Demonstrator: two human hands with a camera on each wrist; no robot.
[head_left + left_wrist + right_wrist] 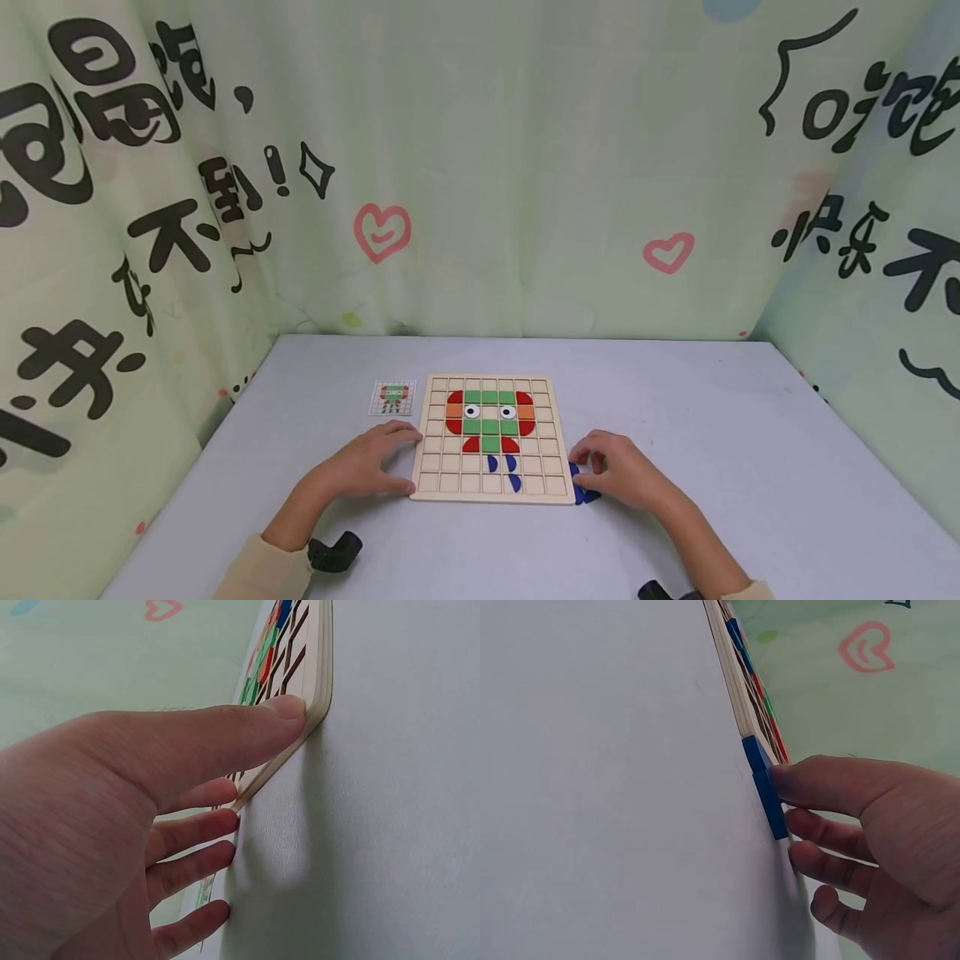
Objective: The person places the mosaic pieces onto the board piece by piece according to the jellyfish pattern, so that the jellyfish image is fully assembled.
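A square wooden grid board lies on the table with a figure of coloured tiles in it: green, red and orange ones, two eye tiles, and three blue quarter-round tiles below. My left hand rests at the board's left edge, its thumb on the near corner and its fingers loosely spread. At the near right corner, beside the board, several loose blue tiles lie together. Over them is my right hand, thumb touching a blue tile, other fingers bent, a gap showing between thumb and index finger.
A small picture card with a similar tile figure lies left of the board's far corner. The white table stretches out around the board. A pale green curtain with lettering and hearts hangs behind and on both sides.
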